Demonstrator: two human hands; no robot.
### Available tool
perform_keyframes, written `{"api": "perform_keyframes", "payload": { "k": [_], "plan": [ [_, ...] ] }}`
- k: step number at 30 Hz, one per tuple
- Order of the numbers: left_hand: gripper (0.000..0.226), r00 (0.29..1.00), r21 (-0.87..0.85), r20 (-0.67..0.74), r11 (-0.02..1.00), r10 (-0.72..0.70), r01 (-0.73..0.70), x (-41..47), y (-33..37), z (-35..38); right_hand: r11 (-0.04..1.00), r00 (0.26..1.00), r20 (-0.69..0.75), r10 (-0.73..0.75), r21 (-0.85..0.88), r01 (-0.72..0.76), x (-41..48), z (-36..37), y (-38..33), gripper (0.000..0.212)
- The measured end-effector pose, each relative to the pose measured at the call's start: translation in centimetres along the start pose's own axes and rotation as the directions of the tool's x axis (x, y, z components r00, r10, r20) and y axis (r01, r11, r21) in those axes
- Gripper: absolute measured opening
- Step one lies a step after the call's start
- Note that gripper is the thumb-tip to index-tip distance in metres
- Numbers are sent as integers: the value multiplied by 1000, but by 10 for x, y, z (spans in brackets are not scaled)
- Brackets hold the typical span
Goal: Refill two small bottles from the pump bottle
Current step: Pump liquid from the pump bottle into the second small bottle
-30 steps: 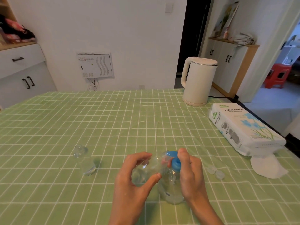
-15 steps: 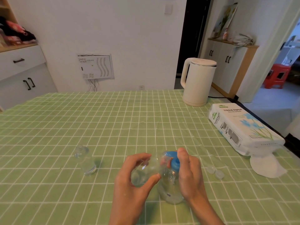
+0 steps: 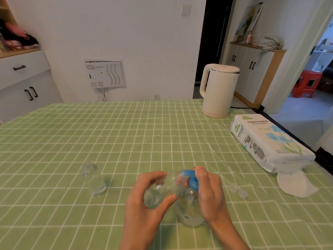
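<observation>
Hardly anything had moved: my left hand (image 3: 144, 206) still gripped the small bottle (image 3: 158, 189) at the pump head (image 3: 191, 179), my right hand (image 3: 211, 199) clasping the pump bottle (image 3: 189, 212) near the front edge of the table (image 3: 54, 222); filling, I judged, continued.

Clear glossy plastic pump bottle (image 3: 189, 212) with smooth blue pump (image 3: 191, 179), 2 clear glossy small bottles (image 3: 93, 178) (image 3: 158, 191), 2 translucent plastic caps (image 3: 238, 191), matt cream kettle (image 3: 219, 90), shiny film-wrapped tissue pack (image 3: 270, 143), smooth green checked cloth on table (image 3: 126, 134)
</observation>
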State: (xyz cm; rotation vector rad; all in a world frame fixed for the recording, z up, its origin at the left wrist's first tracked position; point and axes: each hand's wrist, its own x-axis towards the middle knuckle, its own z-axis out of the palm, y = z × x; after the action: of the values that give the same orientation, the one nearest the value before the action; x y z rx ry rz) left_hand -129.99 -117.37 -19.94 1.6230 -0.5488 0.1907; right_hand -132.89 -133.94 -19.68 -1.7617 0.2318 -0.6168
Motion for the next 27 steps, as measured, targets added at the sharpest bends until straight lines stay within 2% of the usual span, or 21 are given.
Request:
{"api": "perform_keyframes", "payload": {
  "k": [5,16,27],
  "plan": [
    [49,1000,13,4,1000,-15,15,-2,-2,0,1000,1000,-5,-18,-13,18,1,-1,2,64],
    [46,1000,5,2,1000,12,-12,1,4,-1,1000,1000,-12,27,6,-27,0,2,3,74],
    [47,1000,26,10,1000,2,-2,1,0,-2,1000,1000,7,-7,15,7,0,0,0,71]
  ]
}}
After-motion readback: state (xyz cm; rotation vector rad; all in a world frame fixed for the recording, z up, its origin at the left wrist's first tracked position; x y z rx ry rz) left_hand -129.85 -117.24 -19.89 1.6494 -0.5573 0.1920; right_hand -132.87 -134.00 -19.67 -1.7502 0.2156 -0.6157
